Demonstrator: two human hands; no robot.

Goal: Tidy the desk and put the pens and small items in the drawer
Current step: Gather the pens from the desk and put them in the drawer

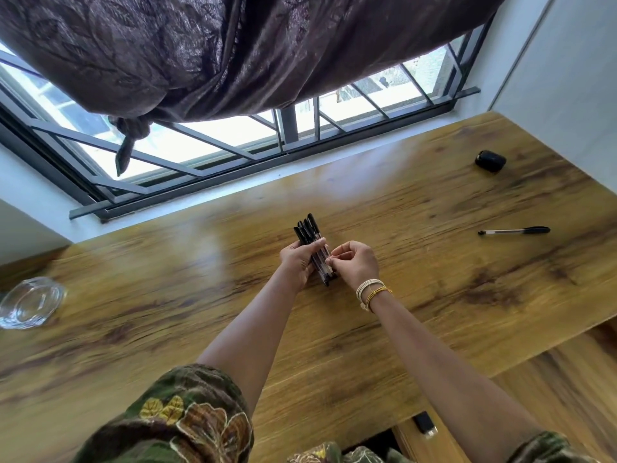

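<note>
My left hand (298, 260) grips a bundle of several black-capped pens (309, 230) upright over the middle of the wooden desk (167, 329). The fingertips of my right hand (354, 262) pinch the lower part of the same bundle. One more black pen (514, 231) lies flat on the desk to the right. A small black rounded case (490, 160) sits at the far right near the wall. At the bottom right a drawer (410, 439) stands partly open, with a small black and silver item (424, 424) on its edge.
A clear glass ashtray (31, 302) rests on the desk's left edge. Behind the desk is a barred window (233, 142) with a knotted dark curtain (167, 61) hanging over it. A white wall (574, 61) closes the right side.
</note>
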